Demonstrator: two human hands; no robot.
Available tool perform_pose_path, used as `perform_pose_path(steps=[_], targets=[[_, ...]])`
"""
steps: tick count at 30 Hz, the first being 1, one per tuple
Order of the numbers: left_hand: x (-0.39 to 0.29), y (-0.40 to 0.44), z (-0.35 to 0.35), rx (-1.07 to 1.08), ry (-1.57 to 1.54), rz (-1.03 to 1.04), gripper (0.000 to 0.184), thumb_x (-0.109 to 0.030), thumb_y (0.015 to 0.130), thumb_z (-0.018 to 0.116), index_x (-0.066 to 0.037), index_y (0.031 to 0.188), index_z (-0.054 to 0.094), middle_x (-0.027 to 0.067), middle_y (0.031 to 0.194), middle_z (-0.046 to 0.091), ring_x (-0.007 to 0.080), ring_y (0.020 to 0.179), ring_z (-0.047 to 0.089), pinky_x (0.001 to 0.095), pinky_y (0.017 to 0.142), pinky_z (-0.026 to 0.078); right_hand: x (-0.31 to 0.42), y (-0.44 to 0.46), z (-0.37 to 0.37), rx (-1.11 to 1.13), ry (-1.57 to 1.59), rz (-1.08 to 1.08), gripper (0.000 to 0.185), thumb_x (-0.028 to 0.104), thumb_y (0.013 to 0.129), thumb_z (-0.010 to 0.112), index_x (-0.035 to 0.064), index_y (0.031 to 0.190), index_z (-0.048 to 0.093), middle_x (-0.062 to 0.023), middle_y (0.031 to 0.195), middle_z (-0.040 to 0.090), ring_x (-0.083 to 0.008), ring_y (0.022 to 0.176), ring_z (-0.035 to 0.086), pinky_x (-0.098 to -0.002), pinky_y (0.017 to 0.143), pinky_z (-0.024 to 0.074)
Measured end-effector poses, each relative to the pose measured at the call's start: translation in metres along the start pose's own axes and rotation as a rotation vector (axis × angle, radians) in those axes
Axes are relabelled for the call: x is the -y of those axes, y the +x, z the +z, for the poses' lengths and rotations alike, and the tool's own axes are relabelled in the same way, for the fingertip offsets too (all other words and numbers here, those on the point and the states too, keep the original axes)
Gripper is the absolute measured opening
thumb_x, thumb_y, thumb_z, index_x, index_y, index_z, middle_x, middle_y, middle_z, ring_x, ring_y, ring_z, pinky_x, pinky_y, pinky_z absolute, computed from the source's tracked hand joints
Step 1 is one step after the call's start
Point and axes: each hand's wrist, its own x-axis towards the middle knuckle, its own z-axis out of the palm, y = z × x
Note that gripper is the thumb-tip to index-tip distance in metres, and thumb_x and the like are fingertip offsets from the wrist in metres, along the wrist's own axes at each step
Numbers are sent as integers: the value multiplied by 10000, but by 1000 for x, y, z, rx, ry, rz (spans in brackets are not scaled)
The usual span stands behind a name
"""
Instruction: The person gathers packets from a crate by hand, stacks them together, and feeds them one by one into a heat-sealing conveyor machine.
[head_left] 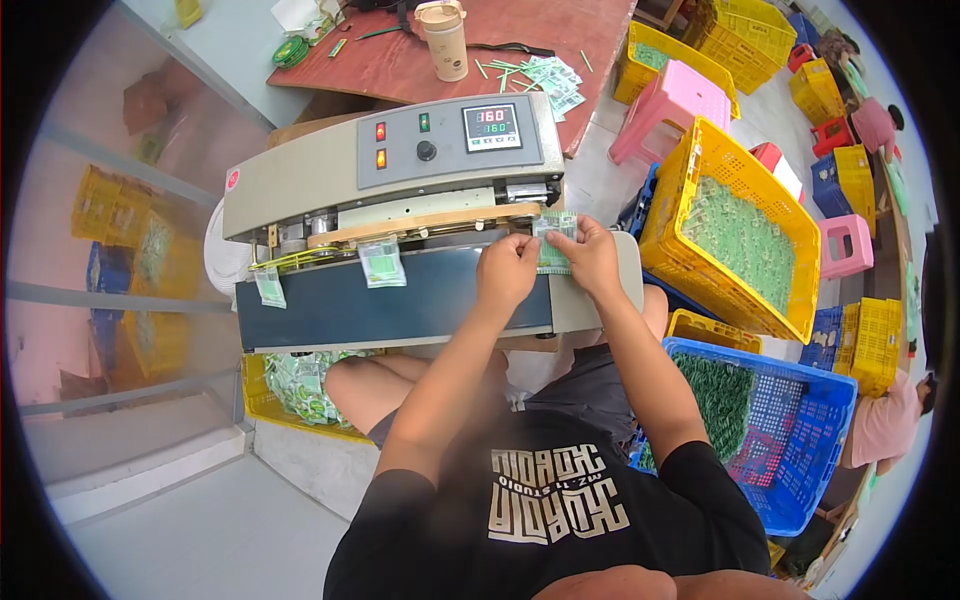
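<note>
In front of me stands a band sealing machine (400, 190) with a dark blue conveyor belt (400, 308). My right hand (597, 262) pinches a small green-and-clear packet (556, 228) at the machine's right end, thumb across its face. My left hand (507, 268) is closed at the packet's left edge, fingertips pressed together there. The packet's top edge meets the sealing band's entry. Farther left, a second packet (381, 263) hangs from the band over the belt. A third packet (269, 287) is at the left end, by yellow guide cords.
Behind the machine, a red table (380, 75) bears a cup (443, 40) and scattered green sticks. At my right are a yellow crate (690, 245) of green packets, a blue crate (815, 440) and a pink stool (690, 95). A yellow crate (255, 395) of packets sits below the machine.
</note>
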Motion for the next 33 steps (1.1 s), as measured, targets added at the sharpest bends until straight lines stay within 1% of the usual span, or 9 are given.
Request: perform_pose_path(steps=[2, 12, 15, 20, 23, 26, 29, 31, 33], targets=[[4, -1, -10, -24, 31, -16, 289, -322, 954, 688, -47, 958, 775, 170, 852, 756, 368, 804, 735, 438, 740, 567, -1, -1, 5, 19, 130, -2, 356, 55, 917, 768, -63, 1226, 637, -70, 921, 767, -68, 809, 661, -227, 702, 522], [57, -14, -83, -263, 135, 56, 324, -326, 960, 683, -16, 1006, 765, 197, 927, 754, 379, 876, 731, 430, 796, 568, -21, -28, -17, 9, 136, 25, 364, 62, 943, 722, -68, 1267, 616, -85, 931, 755, -111, 828, 688, -228, 743, 530], [78, -36, -110, -435, 138, 139, 201, -201, 937, 702, -30, 1025, 762, 158, 968, 734, 322, 889, 711, 391, 803, 559, -37, -63, -45, -67, 171, 9, 296, 63, 980, 670, -62, 1244, 621, -89, 922, 749, -129, 822, 696, -242, 746, 536], [115, -115, -137, -536, 79, 74, 91, -85, 954, 680, -23, 991, 736, 87, 906, 702, 172, 741, 624, 281, 665, 497, -81, -149, -108, -236, -138, 7, 183, 72, 994, 661, -35, 1141, 678, -74, 873, 734, -116, 798, 692, -252, 714, 537], [149, -161, -141, -559, 118, 74, 82, -98, 944, 685, -33, 970, 728, 90, 891, 697, 200, 743, 645, 301, 669, 506, -110, -189, -139, -269, -449, 56, 169, 97, 984, 685, -27, 1098, 701, -34, 807, 705, -82, 743, 647, -241, 691, 514], [170, -193, -147, -525, 222, 24, 84, -122, 928, 698, -49, 956, 729, 99, 882, 695, 249, 759, 675, 337, 685, 527, -150, -200, -158, -280, -405, 93, 153, 109, 974, 702, -10, 1069, 715, -16, 763, 684, -70, 704, 611, -243, 670, 503], [193, -210, -163, -555, 315, 109, 67, -87, 949, 695, -30, 960, 728, 62, 787, 626, 151, 593, 530, 290, 567, 434, -155, -184, -154, -278, -389, 129, 176, 136, 960, 721, 1, 1072, 717, -37, 727, 676, -98, 667, 613, -268, 649, 505], [211, -220, -178, -563, 377, 87, 60, -98, 944, 699, -45, 940, 725, 85, 792, 645, 191, 616, 592, 323, 584, 474, -124, -172, -138, -173, -719, 119, 198, 175, 944, 743, 6, 1044, 717, -71, 714, 675, -140, 643, 621, -302, 628, 504], [232, -224, -185, -551, 444, 87, 61, -104, 940, 693, -54, 919, 720, 97, 799, 659, 222, 658, 646, 342, 605, 504, -133, -154, -135, -143, -729, 109, 202, 200, 929, 757, 10, 970, 700, -88, 693, 665, -175, 606, 609, -333, 608, 500]])
